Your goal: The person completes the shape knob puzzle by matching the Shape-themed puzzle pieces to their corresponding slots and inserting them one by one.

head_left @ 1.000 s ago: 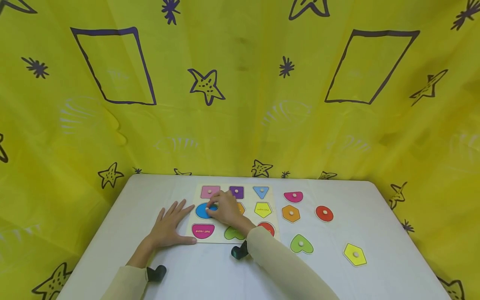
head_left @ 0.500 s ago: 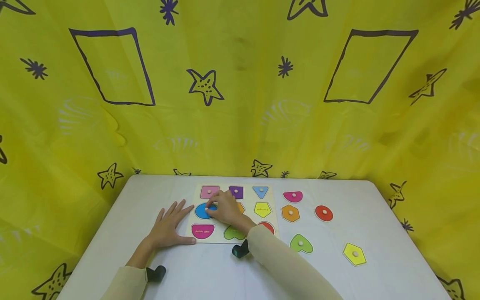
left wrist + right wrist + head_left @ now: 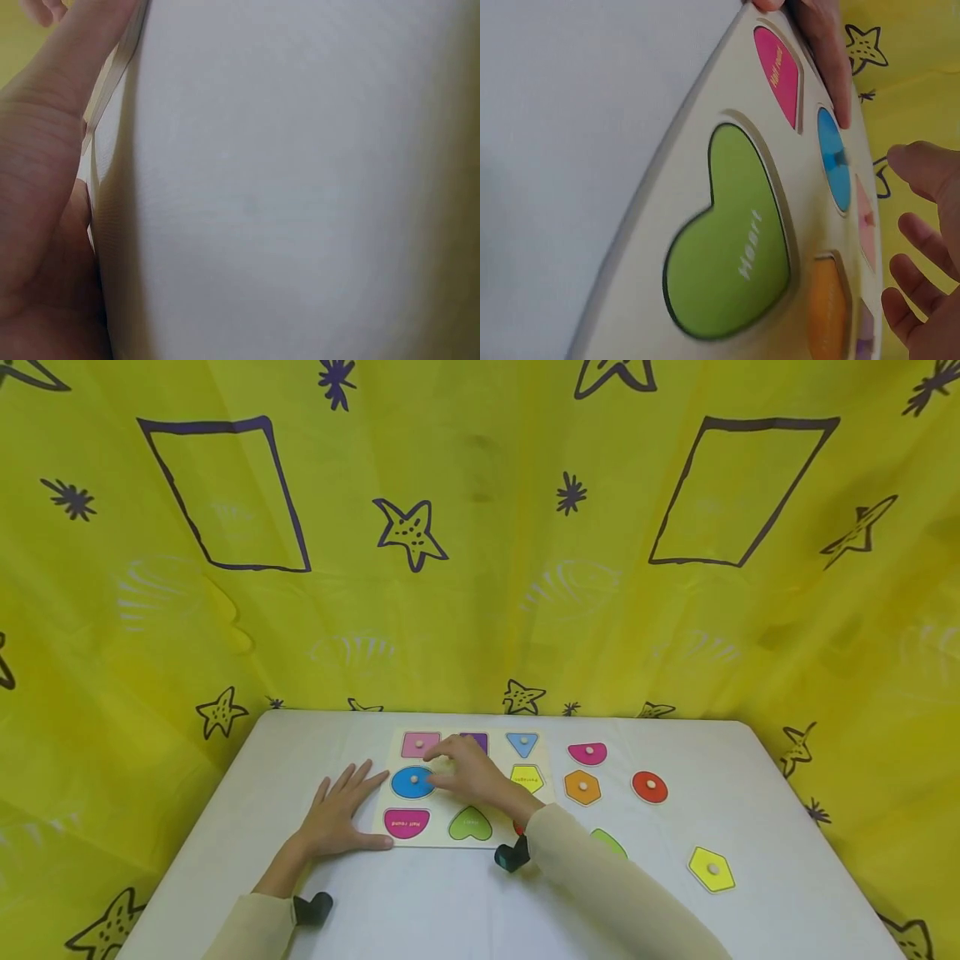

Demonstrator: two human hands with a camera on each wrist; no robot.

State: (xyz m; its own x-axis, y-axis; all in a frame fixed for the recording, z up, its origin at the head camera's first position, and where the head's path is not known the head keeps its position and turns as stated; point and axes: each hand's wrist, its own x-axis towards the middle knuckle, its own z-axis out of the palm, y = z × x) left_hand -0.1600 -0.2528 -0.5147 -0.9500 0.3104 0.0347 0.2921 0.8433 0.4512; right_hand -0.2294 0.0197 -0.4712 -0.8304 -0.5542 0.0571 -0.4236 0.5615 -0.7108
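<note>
A wooden puzzle board (image 3: 439,827) lies on the table. My left hand (image 3: 337,814) rests at its left edge with the fingers spread, thumb at the near corner. The blue oval piece (image 3: 405,784) sits in its recess, its small knob upright. Just right of it, my right hand (image 3: 476,774) is over the board, thumb and fingers apart and holding nothing. The pink rectangle (image 3: 417,747), purple square (image 3: 478,743) and light blue triangle (image 3: 517,741) fill the far row. Bare recesses include the green heart (image 3: 735,255) and the magenta half round (image 3: 778,75).
Loose knobbed pieces lie right of the board: a magenta half round (image 3: 581,752), an orange hexagon (image 3: 576,795), a red circle (image 3: 642,792), a yellow pentagon (image 3: 705,878) and a green heart (image 3: 607,841), partly behind the right sleeve. A yellow curtain (image 3: 480,610) hangs behind the table.
My right hand has let go of the blue oval's knob, spread its fingers and moved up and to the right. The left hand has stayed in place.
</note>
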